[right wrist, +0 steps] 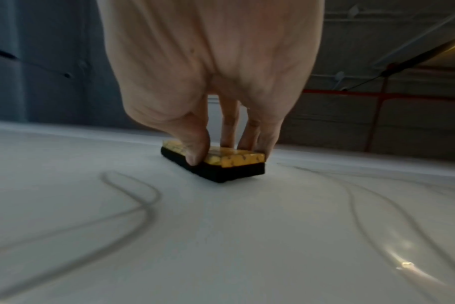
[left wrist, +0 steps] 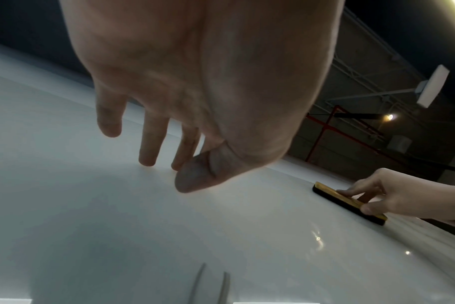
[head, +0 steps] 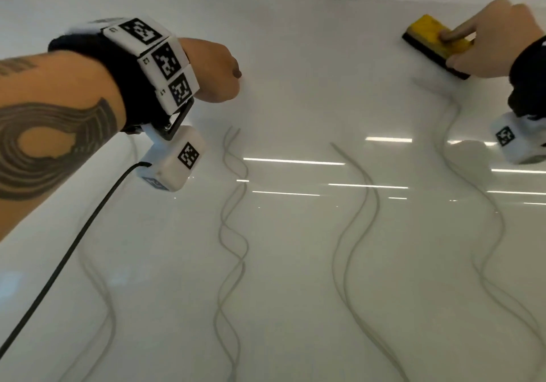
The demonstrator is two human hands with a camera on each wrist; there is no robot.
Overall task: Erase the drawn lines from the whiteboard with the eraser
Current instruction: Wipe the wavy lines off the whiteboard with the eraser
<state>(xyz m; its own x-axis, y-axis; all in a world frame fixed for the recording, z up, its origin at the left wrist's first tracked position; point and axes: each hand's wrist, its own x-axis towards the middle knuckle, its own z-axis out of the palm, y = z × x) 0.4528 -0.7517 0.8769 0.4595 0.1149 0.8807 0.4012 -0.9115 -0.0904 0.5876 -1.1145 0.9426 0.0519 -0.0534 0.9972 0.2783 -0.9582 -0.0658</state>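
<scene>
Nearest, several wavy grey marker lines [head: 233, 234] are seen running down the glossy white whiteboard surface [head: 295, 293] toward the viewer, in pairs that cross each other; all of the near stretch is unerased. A black cable [head: 74, 242] is seen trailing from the white wrist camera box [head: 174, 160] on the left forearm.

Mid-distance, the left hand [head: 217, 69] is placed on the board, well apart from the eraser. In the left wrist view its fingers [left wrist: 149, 142] are seen extended and relaxed, tips touching the board, nothing held.

Farthest, the rectangular eraser with yellow top and black felt base [head: 434, 43] is laid flat on the board near its far edge, at the upper right. It is gripped by the right hand [head: 496, 38]: thumb [right wrist: 195, 152] pinched on the near long side, index finger pressed on the yellow top, other fingers curled at the far side. The eraser sits just beyond the top end of the rightmost line pair, where a faint smear is seen.

Step judged: erasing just begun at the far right. To be done well, the felt should be kept flat with even downward pressure, drawn toward the viewer along each wavy pair, strokes overlapped so no curve is skipped. The left hand should be kept bracing, off the ink.
</scene>
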